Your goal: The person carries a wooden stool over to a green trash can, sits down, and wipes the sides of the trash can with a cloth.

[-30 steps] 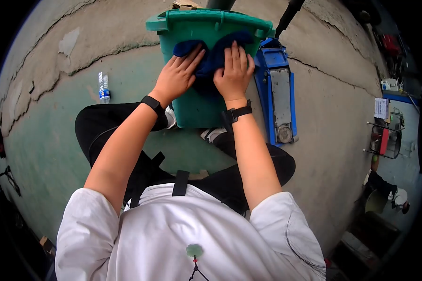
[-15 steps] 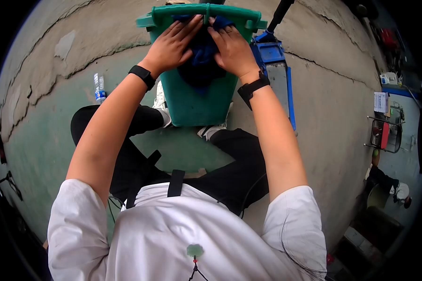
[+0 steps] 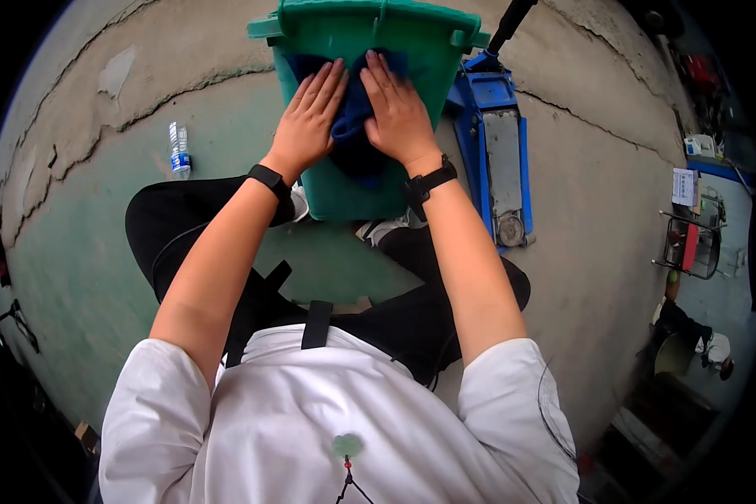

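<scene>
A green plastic bin (image 3: 428, 42) stands upright between my feet. Against its near wall lies a dark blue cloth (image 3: 353, 118), bunched in the middle. My left hand (image 3: 309, 118) presses flat on the cloth's left part, fingers stretched out and pointing up. Beside it, my right hand (image 3: 399, 113) lies flat on the right part, its fingers extended too. The two hands are a little apart, with a fold of cloth showing between them. Neither hand is wrapped round the cloth, and some of it is hidden under the palms.
A blue floor jack (image 3: 502, 151) stands close to the bin's right side, its handle slanting up. On the floor to the left is a plastic bottle (image 3: 179, 151). A metal rack with a red part (image 3: 690, 244) and a white box (image 3: 685, 186) are at the far right.
Both hands have slid down the bin's wall with the cloth, from near the rim to lower on the side. The bin sits slightly higher in view, and more of the jack shows.
</scene>
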A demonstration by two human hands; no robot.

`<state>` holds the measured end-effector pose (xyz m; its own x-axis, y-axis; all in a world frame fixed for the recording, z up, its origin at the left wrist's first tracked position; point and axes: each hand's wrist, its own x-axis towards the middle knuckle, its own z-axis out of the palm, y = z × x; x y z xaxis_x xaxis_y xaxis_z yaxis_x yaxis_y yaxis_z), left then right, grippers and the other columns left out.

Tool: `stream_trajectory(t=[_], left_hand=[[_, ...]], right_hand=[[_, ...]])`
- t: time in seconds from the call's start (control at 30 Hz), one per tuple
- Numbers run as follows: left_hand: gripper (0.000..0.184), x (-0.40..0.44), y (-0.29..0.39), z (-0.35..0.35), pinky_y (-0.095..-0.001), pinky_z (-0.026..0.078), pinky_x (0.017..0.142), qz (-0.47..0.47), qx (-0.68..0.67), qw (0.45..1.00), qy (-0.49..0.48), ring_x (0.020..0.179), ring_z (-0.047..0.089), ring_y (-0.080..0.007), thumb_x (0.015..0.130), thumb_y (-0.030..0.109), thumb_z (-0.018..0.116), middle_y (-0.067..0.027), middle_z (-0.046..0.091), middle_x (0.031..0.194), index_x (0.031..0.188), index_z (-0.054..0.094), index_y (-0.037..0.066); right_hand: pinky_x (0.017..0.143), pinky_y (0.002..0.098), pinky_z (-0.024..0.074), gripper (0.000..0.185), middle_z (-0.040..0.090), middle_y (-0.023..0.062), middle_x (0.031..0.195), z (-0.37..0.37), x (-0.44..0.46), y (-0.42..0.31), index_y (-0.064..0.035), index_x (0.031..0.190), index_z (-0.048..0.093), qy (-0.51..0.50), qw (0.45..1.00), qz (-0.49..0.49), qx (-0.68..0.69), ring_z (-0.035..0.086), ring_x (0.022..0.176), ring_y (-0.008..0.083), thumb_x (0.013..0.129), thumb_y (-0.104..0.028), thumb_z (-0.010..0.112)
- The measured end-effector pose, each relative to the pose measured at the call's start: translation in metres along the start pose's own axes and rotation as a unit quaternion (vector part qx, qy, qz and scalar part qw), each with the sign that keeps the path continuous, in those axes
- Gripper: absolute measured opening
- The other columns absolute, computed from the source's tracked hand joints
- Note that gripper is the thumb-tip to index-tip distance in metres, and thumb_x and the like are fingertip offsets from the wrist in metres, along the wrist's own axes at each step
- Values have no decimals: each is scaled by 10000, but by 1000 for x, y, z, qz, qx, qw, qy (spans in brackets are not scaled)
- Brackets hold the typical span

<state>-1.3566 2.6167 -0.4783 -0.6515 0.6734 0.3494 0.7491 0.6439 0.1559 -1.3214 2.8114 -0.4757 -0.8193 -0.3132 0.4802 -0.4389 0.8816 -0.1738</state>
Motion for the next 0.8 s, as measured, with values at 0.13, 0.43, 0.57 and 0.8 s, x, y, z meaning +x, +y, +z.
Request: stream_trajectory(t=[0.13, 0.43, 0.57, 0.8], left_hand=[[745, 57, -25, -20, -396, 233, 1212, 159, 21, 987, 29, 1479, 260, -236, 796, 93, 568, -86, 274, 1603, 1504, 344, 39], [682, -49, 9, 52, -440, 213, 1207, -102, -11, 991, 84, 1482, 239, -310, 898, 173, 541, -166, 250, 1599, 1509, 301, -13], [673, -62, 0, 45, -428, 220, 1208, -64, -25, 997, 35, 1479, 251, -289, 899, 180, 553, -135, 265, 1600, 1508, 322, 13], [626, -17, -60, -12, -361, 289, 1188, 18, 36, 996, 84, 1460, 302, -222, 888, 84, 464, -78, 319, 1583, 1505, 359, 61]], right_hand=[[1119, 415, 386, 764, 379, 85, 1546, -32, 12, 46, -64, 1412, 419, 36, 997, -49, -53, 449, 1356, 283, 689, -99, 663], [1191, 539, 200, 767, 170, 354, 1545, 39, -61, -21, 111, 1450, 236, 136, 963, 232, -37, 195, 1436, 514, 766, -59, 539], [1187, 526, 198, 814, 157, 359, 1551, 62, -75, -65, 138, 1463, 214, 23, 989, 147, -24, 176, 1453, 497, 751, -70, 550], [1148, 445, 309, 827, 238, 211, 1593, 38, 27, -54, 45, 1476, 328, -16, 999, 17, -40, 280, 1467, 318, 715, -98, 619]])
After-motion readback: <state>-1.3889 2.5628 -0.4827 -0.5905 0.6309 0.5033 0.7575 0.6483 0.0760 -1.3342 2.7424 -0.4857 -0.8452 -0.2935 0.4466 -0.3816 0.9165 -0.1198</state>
